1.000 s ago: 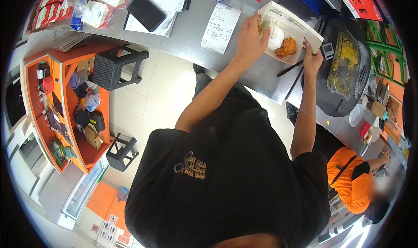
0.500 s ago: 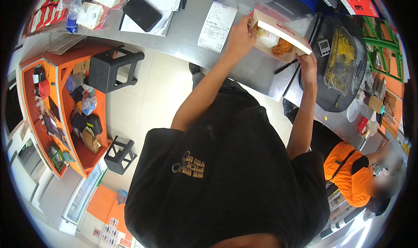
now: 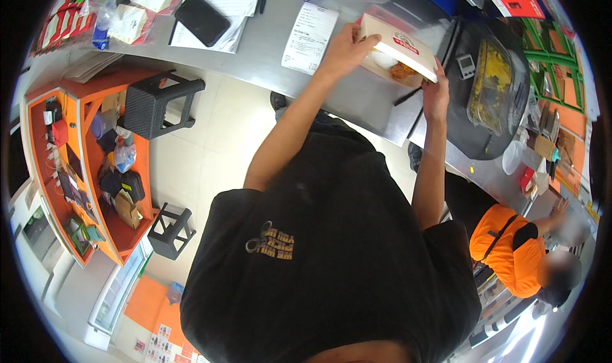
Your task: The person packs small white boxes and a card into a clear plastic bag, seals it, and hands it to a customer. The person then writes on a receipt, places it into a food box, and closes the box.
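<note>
On the steel counter [image 3: 268,70] a white cardboard food box [image 3: 400,43] with red print has its lid tilted partly down. Through the front gap show a piece of fried chicken [image 3: 401,72] and a white lump [image 3: 384,59], probably wrapped rice. My left hand [image 3: 346,49] grips the lid's left corner, thumb on top. At the right front corner, my right hand [image 3: 436,94] pinches the edge of the box. A printed paper receipt [image 3: 310,38] lies just left of the box. Next to my right hand lies a dark pen [image 3: 408,96], partly hidden.
A black phone [image 3: 202,20] rests on papers at the left. To the right, a clear tray of yellow food [image 3: 489,86] and a small timer [image 3: 466,65] sit on a black surface. Black stools [image 3: 159,105] stand behind left. A person in orange [image 3: 507,248] works at the right.
The box lid has come further down over the food, with both hands still on the box. My left thumb now lies across the lid's top. The whole view has shifted slightly.
</note>
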